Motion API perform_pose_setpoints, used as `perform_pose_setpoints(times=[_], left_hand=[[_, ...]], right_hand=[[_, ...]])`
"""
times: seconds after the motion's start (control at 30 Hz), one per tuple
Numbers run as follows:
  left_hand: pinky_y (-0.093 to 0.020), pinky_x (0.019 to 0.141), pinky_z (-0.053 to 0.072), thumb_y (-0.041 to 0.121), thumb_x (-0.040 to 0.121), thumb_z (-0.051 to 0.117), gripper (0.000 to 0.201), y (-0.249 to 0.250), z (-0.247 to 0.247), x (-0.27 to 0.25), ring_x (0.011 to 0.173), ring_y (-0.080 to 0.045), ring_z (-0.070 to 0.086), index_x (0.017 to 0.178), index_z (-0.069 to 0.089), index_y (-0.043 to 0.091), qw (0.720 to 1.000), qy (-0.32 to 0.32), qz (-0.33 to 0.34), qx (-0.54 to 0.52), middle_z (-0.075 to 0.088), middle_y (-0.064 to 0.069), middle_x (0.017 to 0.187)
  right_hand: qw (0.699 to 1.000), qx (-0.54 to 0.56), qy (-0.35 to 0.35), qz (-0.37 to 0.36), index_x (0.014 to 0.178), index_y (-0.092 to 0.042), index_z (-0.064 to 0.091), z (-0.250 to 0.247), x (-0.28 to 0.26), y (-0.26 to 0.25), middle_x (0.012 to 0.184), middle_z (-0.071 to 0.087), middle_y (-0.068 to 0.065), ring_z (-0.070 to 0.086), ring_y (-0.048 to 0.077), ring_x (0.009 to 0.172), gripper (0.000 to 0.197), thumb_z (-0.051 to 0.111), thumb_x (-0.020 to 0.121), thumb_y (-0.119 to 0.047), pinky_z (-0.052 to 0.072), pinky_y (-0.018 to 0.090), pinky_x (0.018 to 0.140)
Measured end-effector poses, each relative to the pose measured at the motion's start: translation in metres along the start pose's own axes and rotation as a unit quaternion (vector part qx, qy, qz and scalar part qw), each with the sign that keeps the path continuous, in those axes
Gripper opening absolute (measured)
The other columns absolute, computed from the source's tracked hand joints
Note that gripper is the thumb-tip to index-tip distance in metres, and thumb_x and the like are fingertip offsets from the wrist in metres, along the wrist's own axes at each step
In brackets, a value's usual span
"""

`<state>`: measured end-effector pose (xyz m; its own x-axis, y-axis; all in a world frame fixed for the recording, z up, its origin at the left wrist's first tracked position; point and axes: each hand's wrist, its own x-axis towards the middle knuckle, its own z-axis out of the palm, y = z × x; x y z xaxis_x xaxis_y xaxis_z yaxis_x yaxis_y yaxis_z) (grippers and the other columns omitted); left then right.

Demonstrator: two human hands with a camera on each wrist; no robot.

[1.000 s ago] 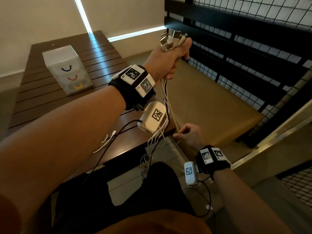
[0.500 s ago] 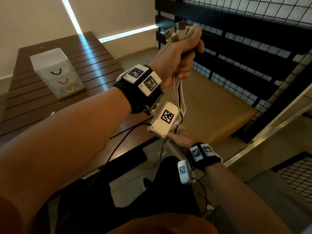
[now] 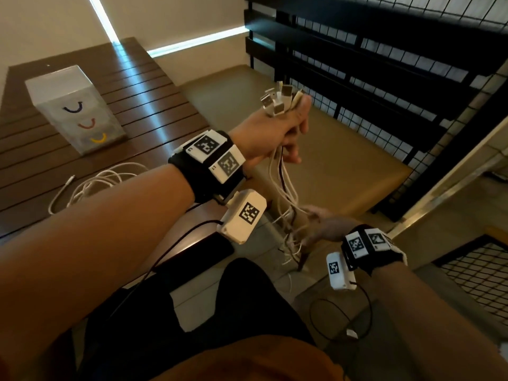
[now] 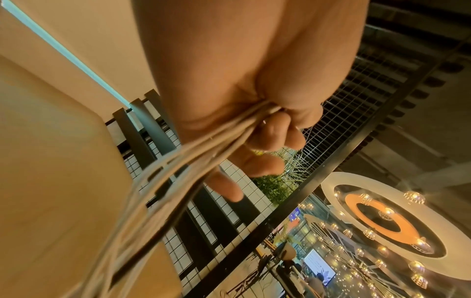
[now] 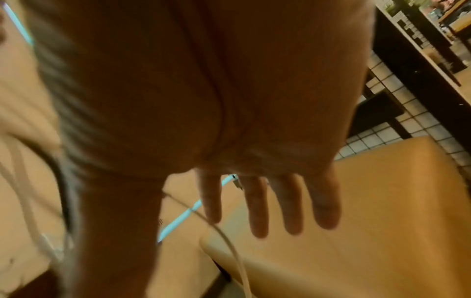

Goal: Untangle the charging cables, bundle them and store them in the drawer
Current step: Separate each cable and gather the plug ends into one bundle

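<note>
The cables (image 3: 286,185) are gripped at their plug ends by the raised left hand (image 3: 277,130) and hang straight down to the spread-fingered right hand (image 3: 327,226) directly below.

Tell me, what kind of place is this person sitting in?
Probably an upper-level café or mall seating area: a dark slatted wooden table, a tan cushioned bench and a black wire-mesh railing, with hanging globe lights in the left wrist view.
</note>
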<state>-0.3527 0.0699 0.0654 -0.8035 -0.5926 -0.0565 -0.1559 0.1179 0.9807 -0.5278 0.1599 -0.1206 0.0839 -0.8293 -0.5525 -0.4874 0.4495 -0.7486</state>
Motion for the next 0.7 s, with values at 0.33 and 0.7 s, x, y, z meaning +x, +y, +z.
perform_pose_setpoints(times=[0.33,0.7], left_hand=[[-0.027,0.046,0.028,0.031,0.103,0.039,0.029,-0.017,-0.011,-0.023,0.042,-0.009,0.027,0.087,0.055,0.012,0.993,0.067,0.026,-0.094,0.031,0.007,0.051],[-0.017,0.041,0.026,0.018,0.1,0.048,0.02,-0.032,-0.009,-0.027,0.046,-0.005,0.033,0.101,0.067,0.015,1.0,0.014,-0.014,0.023,0.049,0.008,0.064]], right_hand=[[0.989,0.013,0.093,-0.117,0.059,-0.015,0.046,0.062,0.039,-0.028,0.06,0.052,0.008,0.051,0.017,0.054,0.044,0.061,0.091,-0.041,0.041,0.03,0.06],[0.991,-0.13,0.037,0.026,0.141,-0.014,0.04,0.024,0.033,-0.002,0.142,0.045,0.006,0.046,0.026,0.128,0.076,0.073,0.075,0.006,0.042,0.032,0.1]])
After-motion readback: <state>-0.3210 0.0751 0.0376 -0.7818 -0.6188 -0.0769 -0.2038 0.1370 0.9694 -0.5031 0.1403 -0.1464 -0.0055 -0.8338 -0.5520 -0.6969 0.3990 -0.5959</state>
